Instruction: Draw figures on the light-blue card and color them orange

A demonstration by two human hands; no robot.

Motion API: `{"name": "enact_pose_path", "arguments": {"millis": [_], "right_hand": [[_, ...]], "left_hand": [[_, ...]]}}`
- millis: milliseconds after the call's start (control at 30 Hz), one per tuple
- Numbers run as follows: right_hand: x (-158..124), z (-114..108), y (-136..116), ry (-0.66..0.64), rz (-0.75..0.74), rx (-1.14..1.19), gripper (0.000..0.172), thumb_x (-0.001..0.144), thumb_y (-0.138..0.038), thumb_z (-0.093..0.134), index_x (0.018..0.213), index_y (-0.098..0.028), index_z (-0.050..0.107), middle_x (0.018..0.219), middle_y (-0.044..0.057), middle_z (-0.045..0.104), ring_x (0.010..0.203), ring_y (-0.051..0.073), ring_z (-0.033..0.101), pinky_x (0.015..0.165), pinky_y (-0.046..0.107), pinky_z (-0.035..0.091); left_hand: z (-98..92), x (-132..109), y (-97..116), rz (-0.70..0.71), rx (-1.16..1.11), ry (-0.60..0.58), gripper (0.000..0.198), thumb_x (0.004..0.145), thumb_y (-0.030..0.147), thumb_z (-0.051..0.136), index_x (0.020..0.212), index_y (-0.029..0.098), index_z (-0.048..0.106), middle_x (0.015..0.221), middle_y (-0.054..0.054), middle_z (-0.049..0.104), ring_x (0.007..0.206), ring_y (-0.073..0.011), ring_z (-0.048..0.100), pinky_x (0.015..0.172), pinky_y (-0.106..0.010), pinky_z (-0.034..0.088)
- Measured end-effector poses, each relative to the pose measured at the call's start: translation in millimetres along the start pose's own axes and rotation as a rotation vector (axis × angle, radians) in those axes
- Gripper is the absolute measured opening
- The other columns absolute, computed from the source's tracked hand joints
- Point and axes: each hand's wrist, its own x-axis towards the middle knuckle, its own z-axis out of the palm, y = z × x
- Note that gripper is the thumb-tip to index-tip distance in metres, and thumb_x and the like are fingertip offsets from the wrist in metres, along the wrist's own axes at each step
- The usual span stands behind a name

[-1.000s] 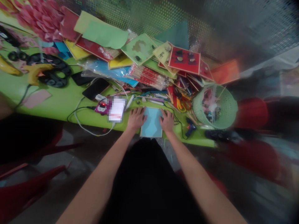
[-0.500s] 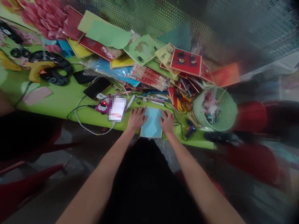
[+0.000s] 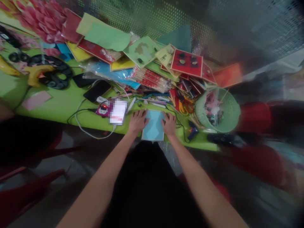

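A light blue rectangular card [image 3: 154,125] with a pale border lies flat at the table's front edge. My left hand [image 3: 138,121] rests beside its left side, fingers spread, the thumb touching the card's edge. On the other side, my right hand [image 3: 169,123] lies with fingers apart and its thumb on the right edge. Neither hand grips anything. Left of my left hand is a phone with a lit, blurred screen [image 3: 118,111]. A dark blue glue gun [image 3: 193,131] lies to the right of my right hand.
A green basket [image 3: 234,110] of scraps stands at the right. Behind are orange-handled scissors [image 3: 184,107], pens, bagged sticks [image 3: 150,79] and piled coloured cards [image 3: 187,62]. Cables [image 3: 78,122] loop over the front edge. A yellow glue gun [image 3: 35,74] lies at left; red chairs [image 3: 30,186] stand below.
The view has shifted very slightly. Both hands stay at the sides of the blue card, with no clear movement of the card.
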Motion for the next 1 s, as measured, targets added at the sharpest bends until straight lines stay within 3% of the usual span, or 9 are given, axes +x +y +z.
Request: {"name": "enact_pose_path", "arguments": {"millis": [1000], "right_hand": [[0.8, 2.2, 0.8, -0.002, 0.008, -0.024, 0.058, 0.103, -0.042, 0.047, 0.159, -0.029, 0.048, 0.143, 0.015, 0.055, 0.122, 0.033, 0.049, 0.107, 0.049, 0.044]], "left_hand": [[-1.7, 0.1, 1.5, -0.004, -0.027, -0.002, 0.064, 0.106, 0.048, 0.036, 0.165, 0.024, 0.038, 0.153, -0.017, 0.056, 0.135, -0.0391, 0.051, 0.112, -0.057, 0.038]]}}
